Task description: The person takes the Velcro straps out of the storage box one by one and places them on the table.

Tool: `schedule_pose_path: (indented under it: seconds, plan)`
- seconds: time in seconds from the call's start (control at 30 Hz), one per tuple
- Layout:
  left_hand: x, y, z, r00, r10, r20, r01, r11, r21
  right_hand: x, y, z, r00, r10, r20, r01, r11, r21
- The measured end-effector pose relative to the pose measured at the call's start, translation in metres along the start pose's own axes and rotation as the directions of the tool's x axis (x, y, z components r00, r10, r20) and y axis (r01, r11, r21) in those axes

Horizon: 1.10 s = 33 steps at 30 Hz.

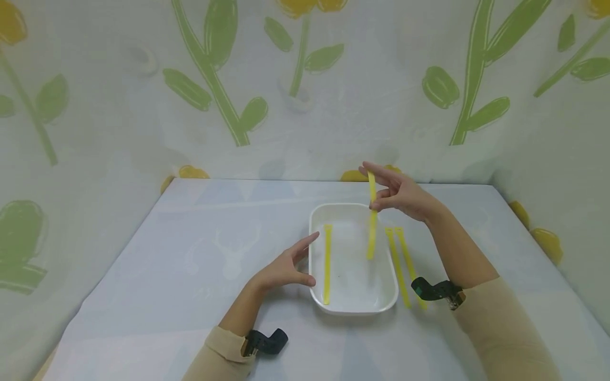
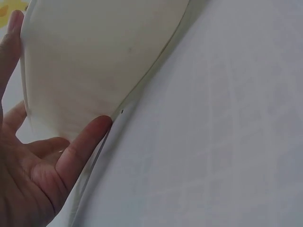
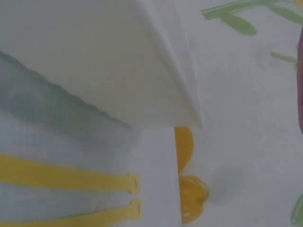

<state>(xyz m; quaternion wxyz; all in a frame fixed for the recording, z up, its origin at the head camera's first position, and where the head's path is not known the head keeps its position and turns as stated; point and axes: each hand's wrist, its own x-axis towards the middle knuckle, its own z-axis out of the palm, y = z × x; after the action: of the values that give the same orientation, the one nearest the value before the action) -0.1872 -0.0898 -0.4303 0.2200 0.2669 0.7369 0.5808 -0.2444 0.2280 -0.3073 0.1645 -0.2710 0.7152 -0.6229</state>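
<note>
A white rectangular tray [image 1: 353,311] with rounded corners stands on the table. My left hand [image 1: 284,269] touches the tray's left side, thumb and fingers spread and fairly straight; in the left wrist view the left hand [image 2: 42,175] lies along the tray wall [image 2: 99,61]. Above the tray's far right part, my right hand [image 1: 399,191] pinches a thin yellow strip [image 1: 372,233] that hangs nearly upright. Another yellow strip [image 1: 327,264] lies lengthwise inside the tray, near its left wall. Only a sliver of the right hand [image 3: 300,80] shows in the right wrist view.
Two more yellow strips lie on the table just right of the tray: a nearer strip [image 1: 399,270] and an outer strip [image 1: 409,259]. Their slotted ends show in the right wrist view. Behind the pale table [image 1: 157,275] rises a flower-patterned wall covering [image 1: 362,116].
</note>
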Motion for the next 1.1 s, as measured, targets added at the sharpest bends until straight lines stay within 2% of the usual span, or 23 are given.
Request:
schedule_pose_path:
  seconds: [0.3,0.6,0.97,1.1]
  plan:
    - [0.001,0.000,0.001,0.997,0.023,-0.074,-0.021,0.999,0.026,-0.026,0.009,-0.021,0.996,0.053,-0.068,-0.061,0.992,-0.112]
    - [0.002,-0.005,0.001,0.999,0.045,-0.030,-0.046,0.998,-0.035,-0.046,0.016,-0.033,0.985,0.112,-0.134,-0.135,0.975,-0.174]
    - [0.001,-0.008,0.002,1.000,0.022,-0.019,-0.023,0.997,-0.069,-0.070,0.033,-0.045,0.983,0.137,-0.120,-0.159,0.967,-0.199]
    - [0.001,-0.008,0.002,1.000,0.023,-0.012,-0.024,0.997,-0.074,-0.079,0.036,-0.050,0.971,0.191,-0.146,-0.223,0.943,-0.246]
